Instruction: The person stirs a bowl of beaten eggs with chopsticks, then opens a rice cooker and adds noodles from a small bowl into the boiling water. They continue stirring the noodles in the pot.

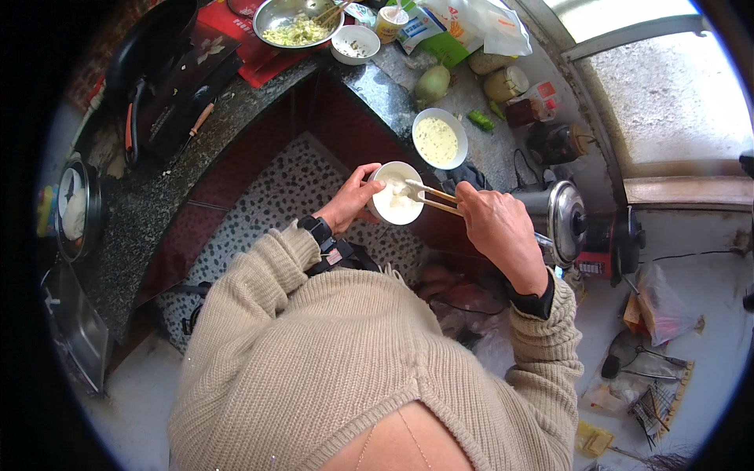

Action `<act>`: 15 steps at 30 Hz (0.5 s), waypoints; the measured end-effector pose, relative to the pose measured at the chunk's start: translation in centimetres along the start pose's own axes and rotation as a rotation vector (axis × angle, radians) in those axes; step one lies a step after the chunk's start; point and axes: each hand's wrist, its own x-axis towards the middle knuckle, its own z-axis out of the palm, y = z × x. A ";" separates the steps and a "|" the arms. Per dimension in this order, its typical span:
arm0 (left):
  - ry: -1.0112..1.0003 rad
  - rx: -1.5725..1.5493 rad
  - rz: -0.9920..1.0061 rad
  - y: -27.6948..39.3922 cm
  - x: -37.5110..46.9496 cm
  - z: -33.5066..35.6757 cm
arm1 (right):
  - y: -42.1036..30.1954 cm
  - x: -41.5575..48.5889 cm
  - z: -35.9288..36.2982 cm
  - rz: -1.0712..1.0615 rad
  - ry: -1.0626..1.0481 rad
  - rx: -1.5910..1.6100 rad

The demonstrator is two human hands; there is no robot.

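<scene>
Held in front of me, away from the counter, is a white bowl (384, 203) with a pale, thick mixture (400, 191) in it. My left hand (347, 197) grips its left side, thumb on the rim. In my right hand (498, 226) is a pair of wooden chopsticks (442, 199). Their coated tips dip into the mixture. Just beyond, on the counter, stands a white bowl of yellow liquid with green bits (436, 140). A small white bowl with dark specks (355, 45) is farther back, beside a metal bowl of shredded greens (298, 30).
A wok (136, 115) rests on the stove at the left, near a wooden-handled tool (201, 119). Along the right counter are a round green vegetable (432, 84), green peppers (480, 120), jars (505, 82), and a lidded metal pot (566, 222). A frosted window (660, 106) borders that side.
</scene>
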 end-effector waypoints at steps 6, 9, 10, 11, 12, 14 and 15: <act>-0.099 -0.038 0.043 0.7 -0.8 0.6 | 1.0 1.6 2.6 -0.016 -0.063 -0.074; -0.106 -0.051 0.070 1.1 -1.3 0.8 | 1.5 2.5 5.2 0.004 -0.037 -0.090; -0.101 -0.055 0.080 1.2 -1.3 0.9 | 1.3 2.2 5.8 -0.020 -0.020 -0.052; -0.086 -0.069 0.076 1.3 -1.4 1.0 | 1.1 2.0 6.0 0.027 -0.035 -0.068; -0.069 -0.081 0.071 1.4 -1.6 0.8 | 0.7 1.7 6.1 0.008 -0.069 -0.064; -0.075 -0.064 0.052 1.7 -1.8 0.5 | 0.1 1.2 5.5 -0.100 -0.072 -0.049; -0.079 -0.059 0.050 1.8 -1.9 0.4 | -0.2 1.0 5.0 -0.119 -0.087 -0.030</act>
